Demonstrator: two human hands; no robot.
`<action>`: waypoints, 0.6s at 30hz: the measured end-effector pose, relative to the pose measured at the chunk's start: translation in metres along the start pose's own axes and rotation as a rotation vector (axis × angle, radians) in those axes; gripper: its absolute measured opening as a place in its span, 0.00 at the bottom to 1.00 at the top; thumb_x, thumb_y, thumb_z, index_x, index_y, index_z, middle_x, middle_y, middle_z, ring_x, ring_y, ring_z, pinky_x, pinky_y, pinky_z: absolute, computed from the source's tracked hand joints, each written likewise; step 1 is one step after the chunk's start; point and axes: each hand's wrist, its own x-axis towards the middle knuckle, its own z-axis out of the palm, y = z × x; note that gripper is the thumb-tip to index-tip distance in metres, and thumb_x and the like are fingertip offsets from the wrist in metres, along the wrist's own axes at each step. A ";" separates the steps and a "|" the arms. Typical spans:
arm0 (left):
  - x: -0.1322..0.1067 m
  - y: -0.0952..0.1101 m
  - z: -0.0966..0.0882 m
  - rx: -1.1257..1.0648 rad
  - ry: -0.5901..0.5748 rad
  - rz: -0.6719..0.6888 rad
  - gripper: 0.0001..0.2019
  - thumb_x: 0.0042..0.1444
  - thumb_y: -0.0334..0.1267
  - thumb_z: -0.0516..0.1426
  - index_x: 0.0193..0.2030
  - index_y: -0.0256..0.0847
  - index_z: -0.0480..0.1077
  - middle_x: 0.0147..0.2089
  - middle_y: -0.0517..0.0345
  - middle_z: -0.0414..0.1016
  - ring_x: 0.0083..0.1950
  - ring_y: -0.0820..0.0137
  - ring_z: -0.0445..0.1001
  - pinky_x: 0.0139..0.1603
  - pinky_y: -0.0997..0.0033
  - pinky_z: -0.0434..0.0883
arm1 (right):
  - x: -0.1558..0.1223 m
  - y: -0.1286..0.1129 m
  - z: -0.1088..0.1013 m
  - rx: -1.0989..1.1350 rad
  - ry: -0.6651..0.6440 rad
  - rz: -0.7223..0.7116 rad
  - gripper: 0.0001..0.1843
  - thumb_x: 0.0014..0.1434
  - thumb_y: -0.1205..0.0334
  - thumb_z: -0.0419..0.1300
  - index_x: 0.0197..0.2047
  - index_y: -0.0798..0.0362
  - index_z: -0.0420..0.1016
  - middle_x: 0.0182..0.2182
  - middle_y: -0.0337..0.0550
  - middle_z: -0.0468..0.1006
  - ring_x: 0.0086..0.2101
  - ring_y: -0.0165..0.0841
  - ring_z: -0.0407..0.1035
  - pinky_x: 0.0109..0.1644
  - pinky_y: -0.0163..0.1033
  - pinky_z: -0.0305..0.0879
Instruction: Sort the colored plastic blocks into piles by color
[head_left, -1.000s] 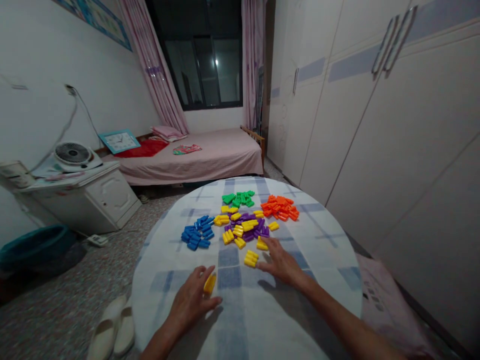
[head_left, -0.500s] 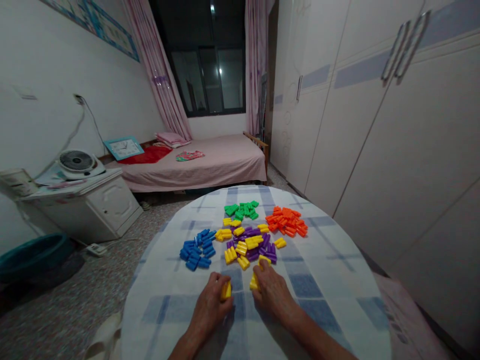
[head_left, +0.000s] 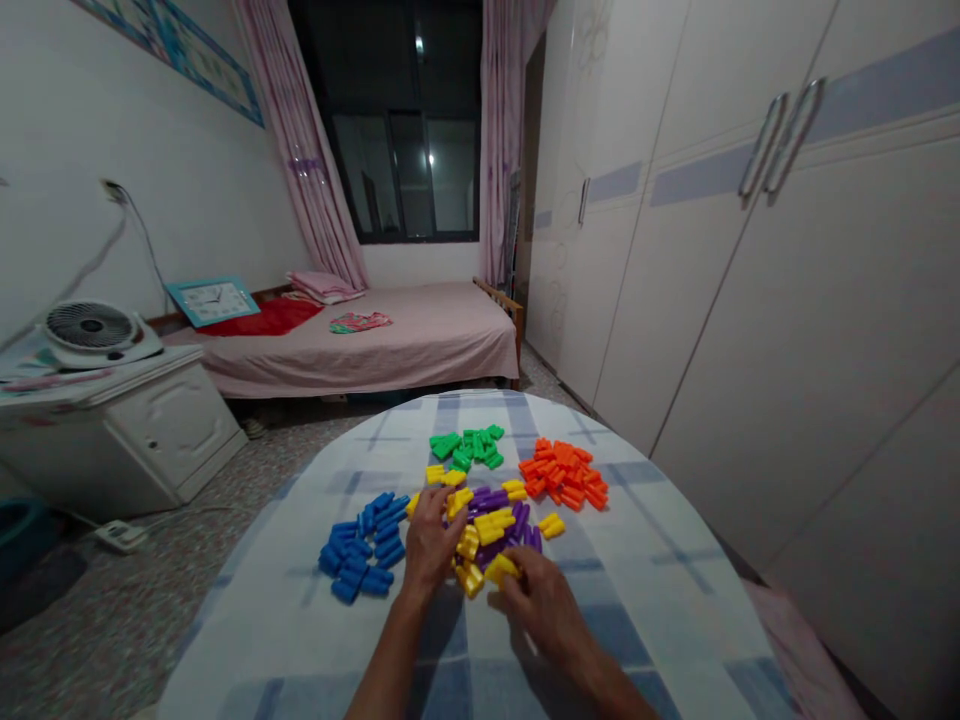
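Observation:
My left hand [head_left: 431,540] reaches over the left side of the mixed pile, its thumb and fingers closed about a yellow plastic block [head_left: 459,502]. My right hand [head_left: 546,598] is lower and to the right, pinching another yellow plastic block [head_left: 501,570] at the near edge of the pile. Between and beyond the hands lie purple blocks [head_left: 519,522] with several yellow blocks [head_left: 495,524] on and around them. The fingers of my left hand partly cover the yellow blocks below.
Blue blocks [head_left: 360,545] lie left of my left hand. Green blocks [head_left: 472,447] are at the back, with orange blocks [head_left: 564,472] at the back right. All rest on a round table with a checked cloth [head_left: 637,560]. A bed [head_left: 420,340] and wardrobe [head_left: 750,300] stand beyond.
My left hand has moved forward from the near tablecloth to the pile's left side. My right hand stays by the pile's near edge with yellow in its fingers. The camera view has shifted.

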 end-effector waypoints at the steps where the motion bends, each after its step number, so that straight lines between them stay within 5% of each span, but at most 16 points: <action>1: 0.002 -0.004 0.002 -0.015 0.040 0.000 0.15 0.56 0.43 0.54 0.47 0.40 0.71 0.46 0.51 0.71 0.47 0.62 0.72 0.50 0.57 0.71 | 0.006 -0.002 -0.005 0.036 0.021 0.008 0.11 0.55 0.69 0.52 0.39 0.53 0.73 0.36 0.42 0.77 0.37 0.33 0.70 0.43 0.36 0.63; 5: 0.003 -0.026 0.008 -0.049 0.238 -0.008 0.15 0.59 0.46 0.51 0.43 0.39 0.72 0.43 0.50 0.72 0.46 0.62 0.72 0.51 0.55 0.71 | 0.039 -0.004 -0.031 0.103 0.022 -0.068 0.12 0.56 0.61 0.54 0.43 0.51 0.74 0.38 0.43 0.77 0.38 0.34 0.70 0.43 0.38 0.65; 8: -0.001 -0.043 0.010 -0.040 0.335 -0.023 0.16 0.59 0.47 0.50 0.41 0.39 0.72 0.42 0.50 0.74 0.46 0.61 0.73 0.51 0.55 0.71 | 0.074 0.020 -0.058 0.114 0.224 -0.049 0.18 0.58 0.53 0.51 0.47 0.51 0.73 0.46 0.47 0.75 0.45 0.36 0.69 0.51 0.42 0.65; 10: -0.003 -0.053 0.012 -0.032 0.351 -0.014 0.16 0.60 0.47 0.50 0.40 0.39 0.73 0.42 0.50 0.75 0.46 0.62 0.74 0.50 0.56 0.73 | 0.100 0.051 -0.077 0.045 0.452 0.039 0.24 0.58 0.48 0.47 0.48 0.54 0.73 0.49 0.52 0.73 0.51 0.40 0.66 0.57 0.48 0.60; 12: -0.004 -0.060 0.016 -0.023 0.353 0.023 0.15 0.61 0.46 0.50 0.40 0.39 0.73 0.42 0.51 0.76 0.45 0.63 0.75 0.48 0.59 0.74 | 0.124 0.091 -0.093 -0.068 0.527 0.162 0.32 0.54 0.45 0.46 0.50 0.60 0.72 0.51 0.59 0.71 0.53 0.45 0.64 0.61 0.52 0.56; 16: 0.000 -0.075 0.034 0.022 0.385 0.189 0.12 0.60 0.43 0.52 0.39 0.41 0.75 0.41 0.53 0.78 0.43 0.65 0.77 0.44 0.66 0.76 | 0.158 0.174 -0.113 -0.163 0.429 0.326 0.36 0.50 0.41 0.44 0.51 0.56 0.72 0.55 0.56 0.70 0.58 0.47 0.60 0.64 0.54 0.52; 18: 0.004 -0.084 0.049 0.039 0.508 0.226 0.13 0.60 0.44 0.52 0.36 0.41 0.76 0.39 0.52 0.79 0.41 0.66 0.78 0.42 0.68 0.76 | 0.168 0.206 -0.117 -0.172 0.350 0.306 0.35 0.46 0.40 0.46 0.47 0.53 0.75 0.55 0.53 0.71 0.59 0.48 0.59 0.64 0.53 0.52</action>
